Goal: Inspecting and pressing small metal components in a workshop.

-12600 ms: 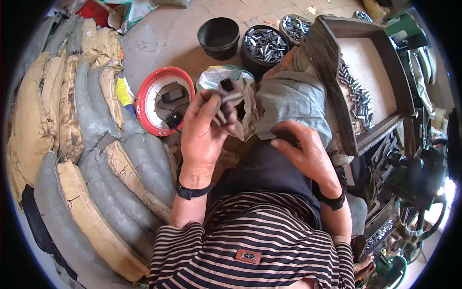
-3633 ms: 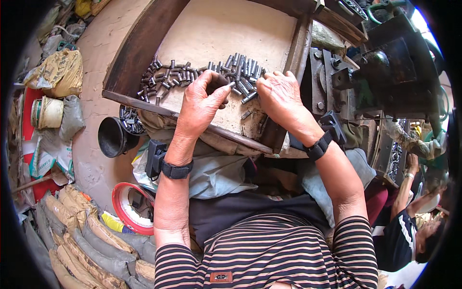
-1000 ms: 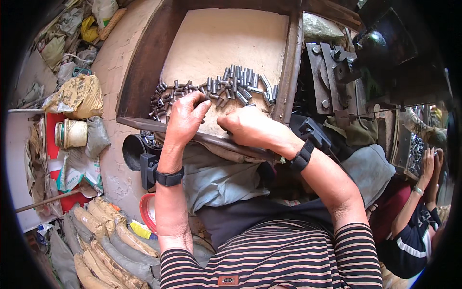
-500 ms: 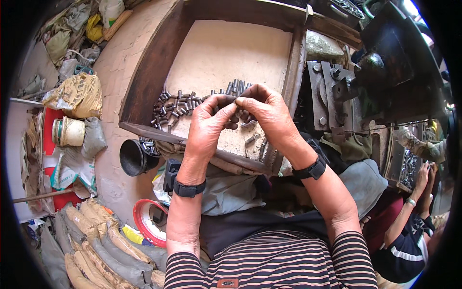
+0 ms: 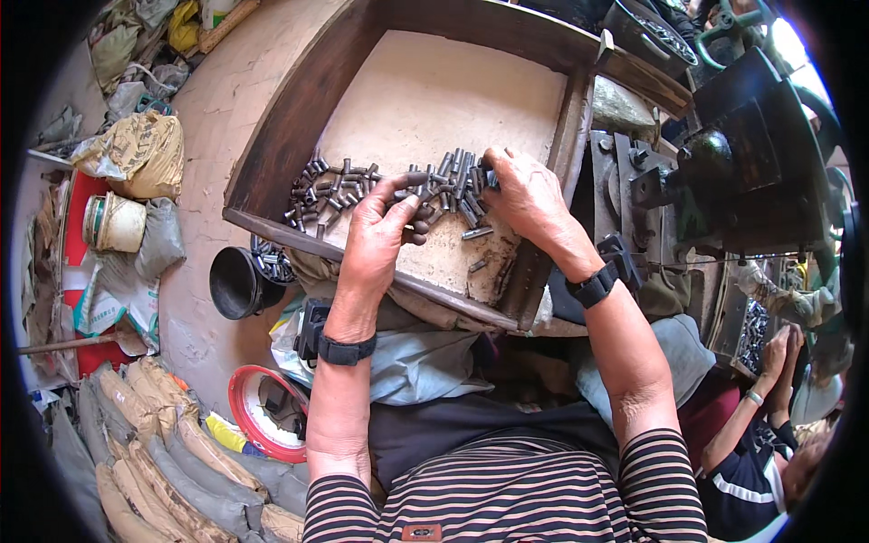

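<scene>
A shallow wooden tray [image 5: 272,136] with a pale floor lies in front of me. Several short dark metal pins [image 5: 339,185] are scattered in a band across it. My left hand [image 5: 380,237] rests on the tray floor, its fingers curled around a few of the pins. My right hand [image 5: 525,195] lies at the right end of the band, fingertips pinching pins near the tray's right wall. Both wrists wear black bands.
A black cup [image 5: 237,282] holding pins stands below the tray's left corner. A red-rimmed bowl [image 5: 258,414] sits by my left elbow, with stacked sacks [image 5: 154,434] behind it. Dark machinery [image 5: 733,172] fills the right side. Another person [image 5: 769,425] sits at lower right.
My hands, close together over the pins half a second ago, have drawn apart. The right hand has moved toward the tray's right wall. The view has shifted slightly.
</scene>
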The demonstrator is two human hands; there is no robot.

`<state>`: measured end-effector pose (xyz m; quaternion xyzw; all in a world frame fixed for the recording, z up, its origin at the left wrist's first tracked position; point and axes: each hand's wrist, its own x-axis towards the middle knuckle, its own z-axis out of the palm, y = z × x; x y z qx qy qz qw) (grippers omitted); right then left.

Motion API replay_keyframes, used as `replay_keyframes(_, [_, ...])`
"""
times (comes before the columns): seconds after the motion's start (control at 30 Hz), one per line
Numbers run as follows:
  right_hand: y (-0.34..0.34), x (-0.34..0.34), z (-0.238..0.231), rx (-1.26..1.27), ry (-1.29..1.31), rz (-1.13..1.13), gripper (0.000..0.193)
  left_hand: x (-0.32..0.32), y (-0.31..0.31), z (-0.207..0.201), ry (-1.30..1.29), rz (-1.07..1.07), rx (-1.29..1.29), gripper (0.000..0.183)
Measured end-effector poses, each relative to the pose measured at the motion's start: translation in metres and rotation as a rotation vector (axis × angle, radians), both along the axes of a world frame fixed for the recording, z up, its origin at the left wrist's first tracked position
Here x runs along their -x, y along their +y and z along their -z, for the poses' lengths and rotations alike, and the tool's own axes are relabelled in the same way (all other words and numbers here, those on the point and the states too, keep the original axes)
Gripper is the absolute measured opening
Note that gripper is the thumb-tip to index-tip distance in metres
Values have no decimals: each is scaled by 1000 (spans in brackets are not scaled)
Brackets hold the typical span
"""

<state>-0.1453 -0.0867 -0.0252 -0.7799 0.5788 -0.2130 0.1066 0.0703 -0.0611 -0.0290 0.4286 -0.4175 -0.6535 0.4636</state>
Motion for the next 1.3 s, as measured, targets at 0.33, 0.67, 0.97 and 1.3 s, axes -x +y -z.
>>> replay_keyframes(0.33, [0,1,2,-13,-71,-36,23,1,-1,-4,10,102,-82,24])
replay_keyframes(0.67, [0,1,6,13,31,-95,24,0,-7,7,191,50,-60,18])
replay_keyframes(0.97, [-3,-7,3,8,-20,-62,24,0,-4,7,264,-52,-18,11])
replay_keyframes(1.3, [-5,-1,2,-30,-144,-102,20,1,1,2,243,-99,28,12])
